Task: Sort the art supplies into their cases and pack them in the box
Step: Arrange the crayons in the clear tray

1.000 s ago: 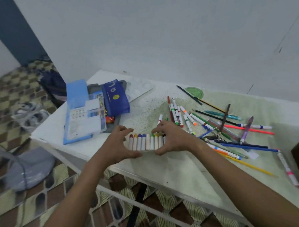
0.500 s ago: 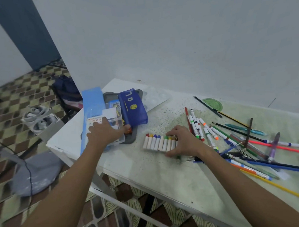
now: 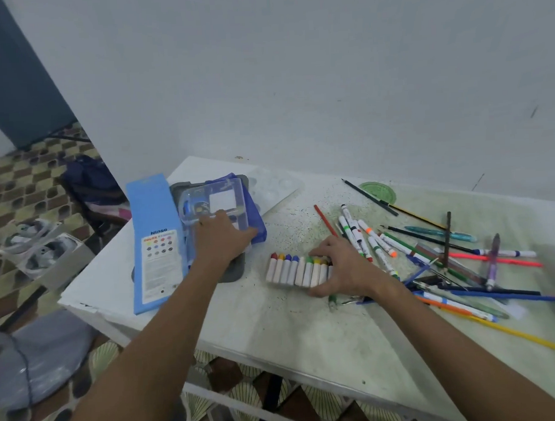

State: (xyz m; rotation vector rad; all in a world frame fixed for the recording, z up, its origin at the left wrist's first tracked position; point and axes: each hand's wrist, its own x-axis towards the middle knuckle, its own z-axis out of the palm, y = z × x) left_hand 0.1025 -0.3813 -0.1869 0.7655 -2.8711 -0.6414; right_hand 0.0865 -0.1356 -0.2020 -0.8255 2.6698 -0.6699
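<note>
On the tabletop, a row of crayons lies side by side near the middle. The right hand rests on the row's right end, fingers curled around it. Left of the crayons, the left hand grips a clear plastic case, fingers bent over its near edge. A long blue box lies just beside it. Many pens and markers lie mixed up on the right.
</note>
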